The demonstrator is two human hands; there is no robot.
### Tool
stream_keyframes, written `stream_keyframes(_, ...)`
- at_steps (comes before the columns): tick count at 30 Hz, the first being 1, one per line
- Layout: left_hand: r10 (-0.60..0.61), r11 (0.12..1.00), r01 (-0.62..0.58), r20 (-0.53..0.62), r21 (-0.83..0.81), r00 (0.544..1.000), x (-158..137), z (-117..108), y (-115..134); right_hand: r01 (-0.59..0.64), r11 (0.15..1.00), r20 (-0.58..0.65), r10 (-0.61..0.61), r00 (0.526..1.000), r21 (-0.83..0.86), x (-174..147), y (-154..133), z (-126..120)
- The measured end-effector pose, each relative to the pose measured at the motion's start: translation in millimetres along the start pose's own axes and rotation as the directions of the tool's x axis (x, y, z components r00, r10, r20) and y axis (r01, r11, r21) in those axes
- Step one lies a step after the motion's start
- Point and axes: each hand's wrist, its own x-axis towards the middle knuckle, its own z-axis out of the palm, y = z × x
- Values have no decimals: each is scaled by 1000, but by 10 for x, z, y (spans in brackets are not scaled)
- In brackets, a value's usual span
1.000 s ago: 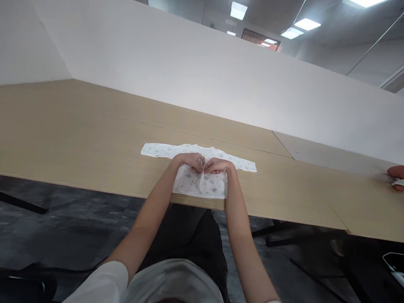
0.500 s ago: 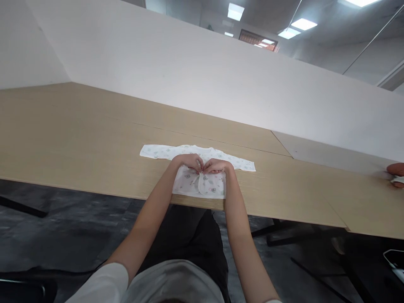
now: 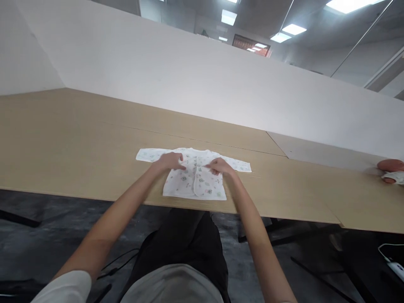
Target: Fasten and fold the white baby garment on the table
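Lying flat near the front edge of the tabletop [image 3: 78, 139], a small white baby shirt [image 3: 193, 181] with a faint printed pattern is spread with its front upward and both sleeves stretched out sideways, one toward the left end of the tabletop and one toward the right. Its hem sits just inside the front edge, straight ahead of the person.

From the head view, the left hand [image 3: 170, 160] rests on the shirt at its left shoulder, where the sleeve joins the body, fingers lightly curled and pressed down on the cloth; whether any fabric is pinched between them cannot be told. The right hand [image 3: 219, 166] rests on the shirt at the right shoulder, fingers half bent and pointing inward toward the front opening, touching the cloth; a grip is not clear here either. The two hands are apart, with the chest of the shirt bare between them. Both forearms reach forward over the front edge.

At the far right end of the tabletop, well apart from the shirt, lies a doll [image 3: 392, 170] partly cut off by the picture's border. A white partition wall [image 3: 202, 75] stands along the back edge of the tabletop. Dark floor [image 3: 47, 235] shows below the front edge.
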Motion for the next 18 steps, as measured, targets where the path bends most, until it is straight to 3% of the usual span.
stream_keyframes(1, -76, 997, 78, -73, 27, 994, 18, -31, -142, -52, 998, -156, 49, 987, -20, -19, 102, -90)
stream_keyframes(3, -145, 983, 166, -213, 82, 966, 67, -70, -432, -212, 968, -428, 138, 893, -130, -38, 343, -275)
stream_keyframes(4, -141, 978, 174, -248, 116, 958, 90, -72, -564, -294, 931, -498, 153, 854, -218, -44, 465, -354)
stream_keyframes(8, -107, 979, 138, -200, 151, 974, 122, -21, -889, -392, 803, -459, 169, 872, -449, -114, 794, -490)
stream_keyframes(11, -107, 983, 132, -193, 125, 975, 101, -86, -891, -403, 725, -395, 194, 898, -559, -197, 764, -518)
stream_keyframes(13, -100, 983, 138, -271, 124, 957, 83, -261, -821, -399, 678, -348, 220, 911, -617, -244, 627, -628)
stream_keyframes(16, -92, 983, 159, -495, 96, 864, 27, -699, -679, -425, 643, -450, 137, 882, -637, -326, 347, -986)
stream_keyframes(18, -66, 985, 152, -652, 76, 755, -51, -1005, -599, -459, 653, -604, 4, 797, -602, -413, 187, -1276)
